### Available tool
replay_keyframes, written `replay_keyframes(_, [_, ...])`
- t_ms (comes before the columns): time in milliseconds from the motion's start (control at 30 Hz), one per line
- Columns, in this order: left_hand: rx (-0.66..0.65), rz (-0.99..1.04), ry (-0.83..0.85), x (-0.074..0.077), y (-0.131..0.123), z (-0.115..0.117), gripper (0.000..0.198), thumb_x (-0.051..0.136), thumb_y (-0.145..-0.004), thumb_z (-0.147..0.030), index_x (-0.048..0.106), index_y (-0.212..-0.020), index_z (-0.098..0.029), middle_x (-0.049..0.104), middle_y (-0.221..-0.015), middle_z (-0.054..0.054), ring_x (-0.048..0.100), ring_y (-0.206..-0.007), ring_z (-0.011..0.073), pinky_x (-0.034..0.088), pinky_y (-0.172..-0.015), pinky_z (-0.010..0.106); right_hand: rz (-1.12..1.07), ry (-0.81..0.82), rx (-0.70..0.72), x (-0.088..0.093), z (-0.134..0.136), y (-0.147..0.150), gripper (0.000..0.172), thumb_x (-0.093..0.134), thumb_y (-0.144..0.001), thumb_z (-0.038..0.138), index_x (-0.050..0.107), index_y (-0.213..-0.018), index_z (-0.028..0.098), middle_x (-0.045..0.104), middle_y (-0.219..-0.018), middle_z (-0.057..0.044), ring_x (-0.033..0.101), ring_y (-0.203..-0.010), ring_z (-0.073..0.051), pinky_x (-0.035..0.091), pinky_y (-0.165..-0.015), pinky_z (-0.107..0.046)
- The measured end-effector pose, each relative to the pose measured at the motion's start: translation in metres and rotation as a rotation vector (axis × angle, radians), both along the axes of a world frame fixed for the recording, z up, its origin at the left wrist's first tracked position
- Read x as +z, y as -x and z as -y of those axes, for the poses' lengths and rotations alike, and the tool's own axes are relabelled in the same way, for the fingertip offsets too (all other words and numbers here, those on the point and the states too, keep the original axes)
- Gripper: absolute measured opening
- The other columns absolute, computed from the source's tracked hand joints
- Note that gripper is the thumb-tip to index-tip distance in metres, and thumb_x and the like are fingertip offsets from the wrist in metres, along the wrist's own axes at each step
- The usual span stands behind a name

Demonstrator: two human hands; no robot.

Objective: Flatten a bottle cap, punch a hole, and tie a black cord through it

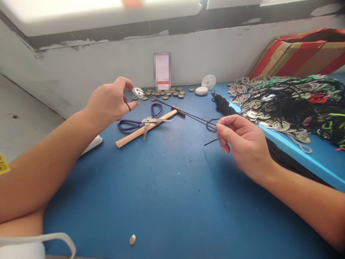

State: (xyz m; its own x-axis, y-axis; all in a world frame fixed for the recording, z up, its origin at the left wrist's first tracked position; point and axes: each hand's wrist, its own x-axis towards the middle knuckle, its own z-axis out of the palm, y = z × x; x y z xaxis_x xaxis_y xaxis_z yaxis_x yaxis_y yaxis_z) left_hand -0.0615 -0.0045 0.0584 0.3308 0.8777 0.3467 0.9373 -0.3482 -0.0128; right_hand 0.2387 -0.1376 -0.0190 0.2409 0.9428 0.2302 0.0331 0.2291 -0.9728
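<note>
My left hand (pixel 114 97) pinches the edge of a round, silvery pendant (pixel 138 92) with a ridged rim. From the pendant a doubled black cord (pixel 185 114) stretches across to my right hand (pixel 239 140), which closes its thumb and fingertips on it. A loop and a loose end of the cord hang beside those fingertips. Beneath the cord lie dark-blue-handled scissors (pixel 147 121), spread open across the wooden handle of a hammer (pixel 151 127).
Behind the tools sit several bottle caps (pixel 165 94), a white oval object (pixel 201 91) and a clear disc (pixel 208 82). Corded pendants (pixel 280 108) pile up at right, before a striped box (pixel 299 50). A small shell (pixel 132 239) lies near the front edge.
</note>
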Motion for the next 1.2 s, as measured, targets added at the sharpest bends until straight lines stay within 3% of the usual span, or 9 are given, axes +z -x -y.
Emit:
replay_keyframes(100, [0.064, 0.003, -0.055, -0.001, 0.001, -0.002, 0.037, 0.059, -0.096, -0.037, 0.065, -0.127, -0.018, 0.073, -0.084, 0.001, 0.06, -0.08, 0.0164, 0.048, -0.082, 0.031, 0.002, 0.002, 0.005, 0.001, 0.001, 0.001, 0.01, 0.073, -0.083, 0.026, 0.065, -0.076, 0.027, 0.054, -0.059, 0.005, 0.045, -0.045, -0.009, 0.035, -0.038, -0.027])
replay_keyframes(267, [-0.001, 0.158, -0.066, -0.005, 0.0, -0.002, 0.045, 0.058, -0.094, -0.033, 0.059, -0.137, -0.018, 0.076, -0.119, 0.002, 0.054, -0.069, 0.0108, 0.047, -0.078, 0.027, 0.005, 0.006, 0.006, 0.0, 0.002, 0.0, 0.009, 0.071, -0.084, 0.024, 0.065, -0.077, 0.026, 0.054, -0.058, 0.005, 0.045, -0.045, -0.009, 0.035, -0.038, -0.025])
replay_keyframes(400, [-0.064, 0.169, -0.084, -0.008, 0.001, -0.003, 0.038, 0.051, -0.099, -0.038, 0.07, -0.127, -0.02, 0.078, -0.116, 0.001, 0.048, -0.061, 0.0094, 0.047, -0.077, 0.028, 0.0, 0.003, 0.003, -0.001, 0.001, -0.001, 0.009, 0.072, -0.083, 0.023, 0.065, -0.078, 0.025, 0.054, -0.06, 0.005, 0.045, -0.046, -0.008, 0.035, -0.038, -0.024])
replay_keyframes(633, [-0.017, 0.167, -0.137, -0.014, 0.004, -0.011, 0.042, 0.053, -0.096, -0.042, 0.072, -0.125, -0.018, 0.079, -0.115, 0.005, 0.066, -0.086, 0.0179, 0.051, -0.086, 0.035, -0.019, 0.012, 0.001, -0.002, 0.0, -0.001, 0.011, 0.076, -0.081, 0.025, 0.066, -0.078, 0.024, 0.054, -0.058, 0.006, 0.044, -0.045, -0.008, 0.033, -0.038, -0.025])
replay_keyframes(800, [-0.308, 0.308, -0.091, -0.021, 0.002, -0.011, 0.036, 0.054, -0.095, -0.045, 0.077, -0.113, -0.025, 0.08, -0.114, -0.001, 0.071, -0.095, 0.0171, 0.057, -0.094, 0.037, -0.097, -0.001, -0.016, -0.001, -0.001, -0.002, 0.01, 0.074, -0.084, 0.026, 0.065, -0.08, 0.025, 0.05, -0.058, 0.007, 0.042, -0.046, -0.009, 0.032, -0.041, -0.027])
replay_keyframes(900, [-0.462, 0.409, -0.02, -0.023, -0.011, 0.005, 0.03, 0.052, -0.098, -0.041, 0.079, -0.108, -0.031, 0.079, -0.115, -0.001, 0.073, -0.109, 0.0194, 0.057, -0.103, 0.04, -0.186, -0.019, -0.052, 0.0, -0.004, -0.003, 0.011, 0.074, -0.084, 0.027, 0.063, -0.079, 0.026, 0.049, -0.062, 0.007, 0.044, -0.051, -0.01, 0.041, -0.049, -0.029])
replay_keyframes(967, [-0.552, 0.402, 0.022, -0.026, -0.024, 0.022, 0.027, 0.055, -0.097, -0.041, 0.079, -0.104, -0.031, 0.08, -0.112, 0.0, 0.074, -0.106, 0.0195, 0.059, -0.101, 0.038, -0.246, 0.009, -0.049, 0.001, -0.007, -0.002, 0.011, 0.073, -0.084, 0.028, 0.062, -0.079, 0.027, 0.05, -0.062, 0.007, 0.05, -0.055, -0.011, 0.048, -0.058, -0.03])
replay_keyframes(1100, [-0.659, 0.355, 0.105, -0.038, -0.045, 0.055, 0.029, 0.053, -0.1, -0.038, 0.077, -0.102, -0.021, 0.081, -0.1, 0.004, 0.076, -0.086, 0.0157, 0.061, -0.082, 0.027, -0.349, 0.154, 0.02, 0.002, -0.008, 0.002, 0.011, 0.07, -0.084, 0.027, 0.063, -0.076, 0.025, 0.053, -0.059, 0.006, 0.059, -0.062, -0.013, 0.054, -0.07, -0.032])
replay_keyframes(1200, [-0.713, 0.304, -0.004, -0.05, -0.054, 0.071, 0.031, 0.052, -0.104, -0.038, 0.075, -0.097, -0.019, 0.081, -0.095, 0.005, 0.077, -0.092, 0.0166, 0.061, -0.086, 0.026, -0.409, 0.279, 0.111, 0.003, -0.004, 0.009, 0.014, 0.074, -0.081, 0.028, 0.063, -0.075, 0.023, 0.059, -0.063, 0.004, 0.066, -0.07, -0.015, 0.057, -0.075, -0.034])
